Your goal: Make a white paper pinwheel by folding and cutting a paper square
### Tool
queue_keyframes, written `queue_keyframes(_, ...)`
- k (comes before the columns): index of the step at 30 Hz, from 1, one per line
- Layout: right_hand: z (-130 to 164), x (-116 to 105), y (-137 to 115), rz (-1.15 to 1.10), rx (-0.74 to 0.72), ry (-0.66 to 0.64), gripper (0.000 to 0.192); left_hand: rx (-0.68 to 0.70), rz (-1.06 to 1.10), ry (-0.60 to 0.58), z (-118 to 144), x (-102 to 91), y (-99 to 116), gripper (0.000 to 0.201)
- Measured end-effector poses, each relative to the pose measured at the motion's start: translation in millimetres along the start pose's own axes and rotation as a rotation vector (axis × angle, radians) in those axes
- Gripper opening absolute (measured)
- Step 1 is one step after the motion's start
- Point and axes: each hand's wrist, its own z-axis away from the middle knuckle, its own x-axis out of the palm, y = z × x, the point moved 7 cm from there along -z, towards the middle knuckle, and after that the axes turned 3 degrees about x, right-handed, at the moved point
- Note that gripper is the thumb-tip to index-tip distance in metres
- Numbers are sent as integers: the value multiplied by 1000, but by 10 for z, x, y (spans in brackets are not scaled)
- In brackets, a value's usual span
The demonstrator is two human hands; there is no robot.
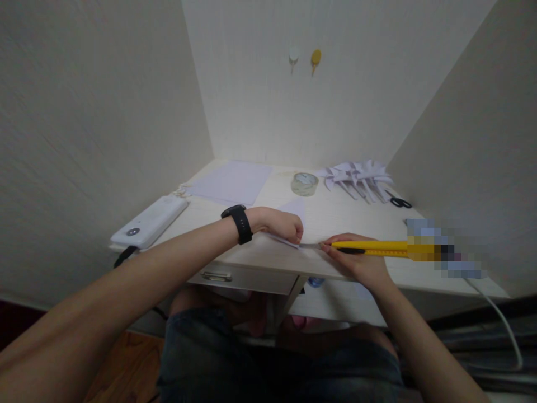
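Note:
My left hand (pixel 289 225), with a black watch on its wrist, is closed, its curled fingers on a piece of white paper (pixel 298 208) near the desk's front edge. The paper looks folded, and the hand covers much of it. Wrapped in my right hand (pixel 356 258) is a yellow utility knife (pixel 373 246) with a black slider. Its extended blade (pixel 310 245) points left, its tip at the paper's edge close to my left fingers. The knife's far end is blurred out.
Further back on the desk (pixel 201 224) lie white paper sheets (pixel 235 180), a roll of clear tape (pixel 304 183), several paper pinwheels (pixel 358 176) and black scissors (pixel 399 201). A white device (pixel 151 221) occupies the left edge; walls enclose three sides.

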Motion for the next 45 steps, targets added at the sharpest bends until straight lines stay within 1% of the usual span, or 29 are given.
queue_keyframes(5,-2,0,9,-11,11,1,26,11,5,-8,5,1,9,15)
queue_keyframes(14,-30,23,24,-28,11,-2,29,-15,-61,38,78,-14,20,20)
queue_keyframes(18,-26,-4,13,-42,6,34,28,-33,-17,65,126,-25,12,21)
queue_keyframes(21,-18,-31,15,-28,3,47,27,-52,51,59,166,-8,20,23)
queue_keyframes(26,41,-31,-7,27,7,54,24,-15,54,64,182,9,71,16)
queue_keyframes(30,148,-17,-70,75,15,118,24,-15,49,100,174,10,57,15)
queue_keyframes(38,336,17,-226,230,-29,329,26,0,121,169,180,12,71,12)
queue_keyframes(45,403,52,-271,223,-7,410,29,25,104,184,171,6,84,17)
